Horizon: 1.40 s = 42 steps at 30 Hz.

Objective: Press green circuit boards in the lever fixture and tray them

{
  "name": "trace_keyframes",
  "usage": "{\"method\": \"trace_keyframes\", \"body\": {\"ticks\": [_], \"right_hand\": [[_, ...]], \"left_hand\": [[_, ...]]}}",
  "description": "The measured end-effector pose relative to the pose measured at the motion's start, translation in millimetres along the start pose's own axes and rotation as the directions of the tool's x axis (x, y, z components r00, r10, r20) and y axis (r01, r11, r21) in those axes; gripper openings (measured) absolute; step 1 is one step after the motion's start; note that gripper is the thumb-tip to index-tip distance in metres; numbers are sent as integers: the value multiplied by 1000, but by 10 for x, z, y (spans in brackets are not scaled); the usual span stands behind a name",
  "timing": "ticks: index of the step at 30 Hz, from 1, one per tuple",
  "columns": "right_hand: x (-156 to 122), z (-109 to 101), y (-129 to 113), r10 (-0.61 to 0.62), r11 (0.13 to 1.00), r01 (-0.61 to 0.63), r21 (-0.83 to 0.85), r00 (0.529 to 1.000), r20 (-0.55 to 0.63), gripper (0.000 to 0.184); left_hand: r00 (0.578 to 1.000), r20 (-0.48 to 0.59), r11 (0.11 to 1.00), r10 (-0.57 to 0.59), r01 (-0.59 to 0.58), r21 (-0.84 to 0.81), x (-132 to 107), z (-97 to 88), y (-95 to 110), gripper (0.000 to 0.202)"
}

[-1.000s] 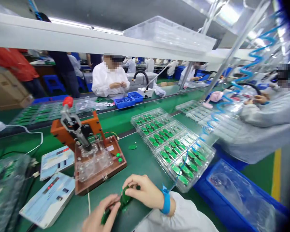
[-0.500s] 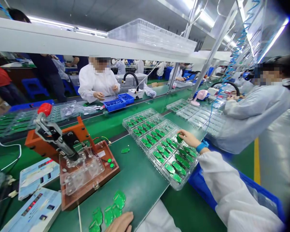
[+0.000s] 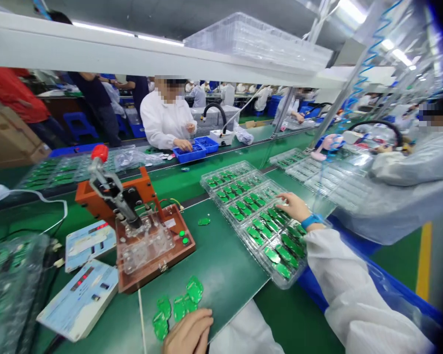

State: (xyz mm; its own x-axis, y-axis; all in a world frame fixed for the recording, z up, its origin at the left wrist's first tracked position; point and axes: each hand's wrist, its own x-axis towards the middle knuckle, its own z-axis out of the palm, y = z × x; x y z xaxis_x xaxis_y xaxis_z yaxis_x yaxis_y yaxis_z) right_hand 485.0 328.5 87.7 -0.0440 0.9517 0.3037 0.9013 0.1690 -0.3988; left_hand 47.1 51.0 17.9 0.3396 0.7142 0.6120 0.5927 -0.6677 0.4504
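1. Two bare hands, the wearer's own: right hand (image 3: pixel 294 206), wearing a blue wrist strap (image 3: pixel 312 221), and left hand (image 3: pixel 188 334), at the counter's near edge.
2. Right fingers (image 3: pixel 283 197): extended, close together, over green circuit boards (image 3: pixel 273 233) in a clear plastic tray (image 3: pixel 288 284) (whether they clamp a board, cannot tell).
3. Left fingers (image 3: pixel 203 319): curled together, partly cut off by the frame; grip cannot be told.
4. Loose green boards (image 3: pixel 177 307): a small heap on the green mat (image 3: pixel 229 275), just beyond the left hand.
5. Single green board (image 3: pixel 204 221): alone near the mat's far edge, between tray and press.
6. Toggle-clamp press (image 3: pixel 112 189): red knob, orange frame, wooden base, left of the heap.
7. Two digital meters (image 3: pixel 90 239) (image 3: pixel 77 300): beside the press, toward the counter's left edge.
8. Co-worker (image 3: pixel 166 113): across the line, one hand in a blue bin (image 3: pixel 189 155).
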Motion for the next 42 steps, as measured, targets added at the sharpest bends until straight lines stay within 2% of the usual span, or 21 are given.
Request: {"method": "trace_keyframes", "body": {"ticks": [3, 5, 7, 9, 11, 13, 14, 16, 19, 24, 29, 31, 33, 35, 37, 39, 42], "right_hand": [[-132, 26, -406, -66, 997, 68, 31, 996, -68, 50], [-330, 98, -800, -150, 984, 153, 93, 988, -35, 46], [-627, 214, -1252, -297, 939, 281, 195, 953, 53, 36], [-967, 363, -1691, -466, 854, 396, 338, 871, 156, 26], [-1256, 534, -2045, -609, 762, 450, 466, 743, 277, 24], [-1427, 709, -2280, -694, 702, 456, 547, 610, 382, 27], [-1464, 791, -2355, -713, 689, 445, 572, 559, 424, 31], [-1470, 930, -2438, -718, 688, 407, 601, 499, 484, 38], [-1419, 1061, -2461, -714, 690, 354, 631, 472, 516, 42], [-1425, 1114, -2428, -719, 681, 333, 652, 475, 508, 37], [-1368, 1037, -2493, -728, 665, 331, 670, 485, 484, 29], [-1290, 999, -2549, -733, 665, 348, 661, 473, 489, 33], [-1216, 971, -2593, -742, 664, 383, 642, 440, 506, 43], [-1175, 961, -2605, -746, 666, 416, 620, 402, 531, 51], [-1182, 969, -2579, -741, 672, 430, 603, 377, 556, 52], [-1225, 995, -2530, -733, 680, 431, 593, 374, 568, 48], [-1303, 1051, -2463, -730, 683, 431, 589, 405, 550, 38]], "left_hand": [[993, 32, 990, -117, 119, -77, 14, -165, 99, 20], [974, 24, 971, -227, 228, -77, 8, -319, 111, 20], [943, -10, 943, -332, 331, -40, -20, -513, 56, 18], [910, -27, 910, -414, 414, 17, -71, -722, -36, 13], [887, 0, 884, -462, 461, 75, -138, -896, -120, 10], [873, 41, 870, -486, 478, 116, -205, -989, -162, 8], [866, 51, 863, -497, 488, 132, -233, -1002, -166, 9], [849, 58, 844, -525, 511, 166, -274, -976, -148, 12], [836, 54, 825, -546, 525, 209, -312, -881, -102, 18], [842, 58, 830, -537, 515, 214, -363, -798, -55, 17], [856, 36, 849, -515, 505, 155, -213, -956, -69, 15], [872, -23, 862, -489, 487, 143, -64, -1082, -145, 12], [882, -91, 870, -462, 470, 147, 103, -1211, -280, 11], [880, -135, 866, -456, 474, 162, 261, -1312, -457, 12], [873, -160, 856, -461, 485, 180, 392, -1369, -645, 13], [877, -167, 856, -450, 477, 201, 492, -1384, -812, 13], [904, -128, 876, -407, 427, 224, 600, -1363, -980, 13]]}}
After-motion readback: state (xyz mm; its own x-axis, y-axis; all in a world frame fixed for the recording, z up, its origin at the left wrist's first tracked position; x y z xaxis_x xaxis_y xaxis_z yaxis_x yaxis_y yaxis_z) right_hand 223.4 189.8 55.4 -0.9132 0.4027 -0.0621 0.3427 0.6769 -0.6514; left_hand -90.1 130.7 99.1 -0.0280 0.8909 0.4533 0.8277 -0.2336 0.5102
